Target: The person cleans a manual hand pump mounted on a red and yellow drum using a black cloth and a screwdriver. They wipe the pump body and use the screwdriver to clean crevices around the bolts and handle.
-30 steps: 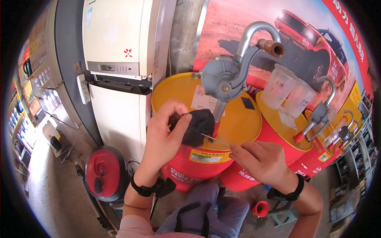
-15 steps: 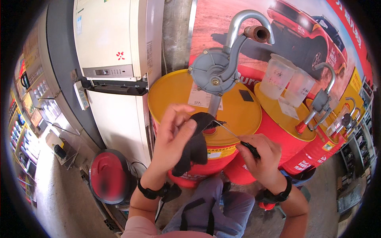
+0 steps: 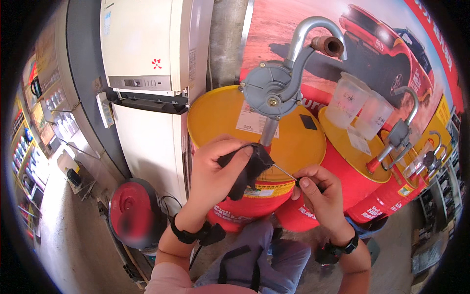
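My left hand (image 3: pixel 210 174) is closed on a bunched black cloth (image 3: pixel 243 176), thumb pressed on top. From the cloth's right side runs the thin metal shaft of a screwdriver (image 3: pixel 284 171); its tip is hidden in the folds. My right hand (image 3: pixel 320 193) pinches the black handle at the shaft's base, and the fingers cover most of that handle. Both hands are in front of a red drum with a yellow top (image 3: pixel 210 115). A grey hand-crank pump (image 3: pixel 270 89) rises from this drum just beyond the cloth.
To the right stand more red-and-yellow drums (image 3: pixel 338 164) with pumps, one bearing two translucent plastic jugs (image 3: pixel 346 100). A tall cream cabinet-like appliance (image 3: pixel 147 142) is on the left. Near it sits a round red-and-black machine (image 3: pixel 134 208). Bottle shelves (image 3: pixel 29 152) line the far left.
The cloth hung down below my left hand; now it is gathered up in the fingers. My right hand has shifted from a grip around the handle to a pinch. The view has shifted slightly.
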A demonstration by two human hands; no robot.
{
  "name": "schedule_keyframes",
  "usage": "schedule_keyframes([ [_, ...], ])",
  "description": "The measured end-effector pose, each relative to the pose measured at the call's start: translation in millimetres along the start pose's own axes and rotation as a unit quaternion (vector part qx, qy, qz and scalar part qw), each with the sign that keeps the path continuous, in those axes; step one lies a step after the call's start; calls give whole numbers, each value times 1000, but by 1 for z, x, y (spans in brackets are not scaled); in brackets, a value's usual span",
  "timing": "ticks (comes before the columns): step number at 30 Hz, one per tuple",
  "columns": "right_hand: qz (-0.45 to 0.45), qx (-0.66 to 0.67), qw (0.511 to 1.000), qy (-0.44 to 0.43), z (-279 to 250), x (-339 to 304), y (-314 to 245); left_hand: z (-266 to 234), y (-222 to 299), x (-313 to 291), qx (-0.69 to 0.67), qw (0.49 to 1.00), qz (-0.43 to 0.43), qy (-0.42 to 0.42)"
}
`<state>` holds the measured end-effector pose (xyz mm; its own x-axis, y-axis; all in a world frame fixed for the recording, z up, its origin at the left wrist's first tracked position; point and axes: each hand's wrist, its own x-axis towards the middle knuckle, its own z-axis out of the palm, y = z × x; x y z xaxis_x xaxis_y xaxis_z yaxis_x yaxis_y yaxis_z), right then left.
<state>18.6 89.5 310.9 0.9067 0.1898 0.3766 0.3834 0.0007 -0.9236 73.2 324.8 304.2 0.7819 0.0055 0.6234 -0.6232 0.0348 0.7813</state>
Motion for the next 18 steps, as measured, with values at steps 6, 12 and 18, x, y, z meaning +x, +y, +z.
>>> schedule_keyframes([
  [6,83,24,996,-5,-9,-1,2,4,5,6,30,999,29,-4],
  [12,57,-18,998,5,-9,-4,3,2,8,4,41,996,53,-53],
  [18,-81,-93,987,107,11,-13,3,13,-2,-5,5,988,144,-51],
])
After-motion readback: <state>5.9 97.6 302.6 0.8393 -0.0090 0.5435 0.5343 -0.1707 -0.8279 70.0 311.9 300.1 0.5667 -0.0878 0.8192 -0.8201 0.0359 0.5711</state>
